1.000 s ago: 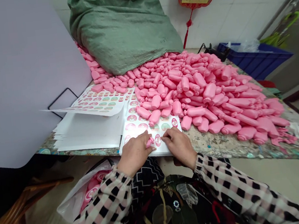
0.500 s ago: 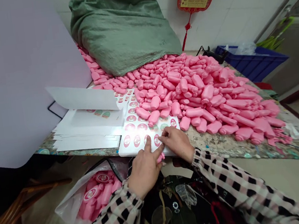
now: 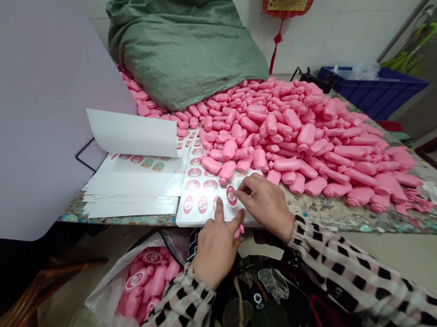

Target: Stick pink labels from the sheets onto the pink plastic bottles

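Observation:
An oval pink sticker (image 3: 231, 196) is pinched by its edge between the thumb and fingertips of my right hand (image 3: 268, 204), and looks raised off its sheet. With index finger stretched out, my left hand (image 3: 216, 248) presses on the sticker sheet (image 3: 185, 221), which tops a stack at the table's front edge. A small pink bottle (image 3: 240, 230) pokes out beneath the left hand's fingers, held there; most of it is hidden. Rows of oval stickers show on the sheet, and a few loose pink bottles lie over its far part.
A big heap of pink bottles (image 3: 311, 141) covers the table behind and to the right, under a green sack (image 3: 188, 45). White backing sheets (image 3: 130, 195) are piled at left. Below hangs a plastic bag (image 3: 100, 300) of labelled bottles. A blue crate (image 3: 377, 93) stands far right.
My right hand has lifted slightly with the sticker, which has come up from the sheet. The curled white sheet at left has risen somewhat. My left hand stays on the sheet.

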Action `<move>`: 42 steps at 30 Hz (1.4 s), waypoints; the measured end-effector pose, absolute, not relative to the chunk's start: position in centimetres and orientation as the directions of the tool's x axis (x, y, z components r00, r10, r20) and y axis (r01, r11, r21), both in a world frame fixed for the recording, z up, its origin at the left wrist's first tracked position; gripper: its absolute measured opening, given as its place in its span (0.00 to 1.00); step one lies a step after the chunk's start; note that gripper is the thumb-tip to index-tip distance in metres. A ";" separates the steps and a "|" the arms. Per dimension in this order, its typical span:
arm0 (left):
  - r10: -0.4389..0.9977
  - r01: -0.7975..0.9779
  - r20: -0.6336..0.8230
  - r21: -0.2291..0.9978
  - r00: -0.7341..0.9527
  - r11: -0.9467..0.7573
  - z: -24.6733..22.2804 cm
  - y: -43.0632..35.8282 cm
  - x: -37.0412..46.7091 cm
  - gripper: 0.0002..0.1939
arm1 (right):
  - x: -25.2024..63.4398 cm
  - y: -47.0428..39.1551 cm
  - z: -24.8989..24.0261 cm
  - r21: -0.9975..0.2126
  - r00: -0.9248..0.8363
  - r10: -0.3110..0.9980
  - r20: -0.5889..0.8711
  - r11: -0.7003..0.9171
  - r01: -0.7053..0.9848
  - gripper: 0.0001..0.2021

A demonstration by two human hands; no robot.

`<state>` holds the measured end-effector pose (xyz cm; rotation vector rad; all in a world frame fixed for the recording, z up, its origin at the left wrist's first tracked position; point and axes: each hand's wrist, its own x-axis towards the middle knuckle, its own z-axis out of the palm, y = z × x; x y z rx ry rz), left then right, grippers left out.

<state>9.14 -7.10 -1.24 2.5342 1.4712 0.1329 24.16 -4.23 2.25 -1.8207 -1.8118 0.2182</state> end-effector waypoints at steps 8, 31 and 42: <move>0.941 0.483 0.017 0.855 0.339 -0.190 -0.3 -8.0 8.0 0.23 | 27.1 -5.0 2.2 -0.883 0.230 0.962 0.150 0.026 0.469 0.11; 0.823 -0.622 -0.324 0.541 0.467 0.566 2.7 -4.7 12.1 0.22 | 25.3 -7.4 3.5 -0.919 0.103 0.973 0.207 0.158 0.361 0.09; 0.832 -0.635 -0.318 0.539 0.455 0.553 2.4 -4.7 12.3 0.22 | 25.3 -7.4 2.9 -0.931 0.089 0.985 0.150 0.111 0.349 0.10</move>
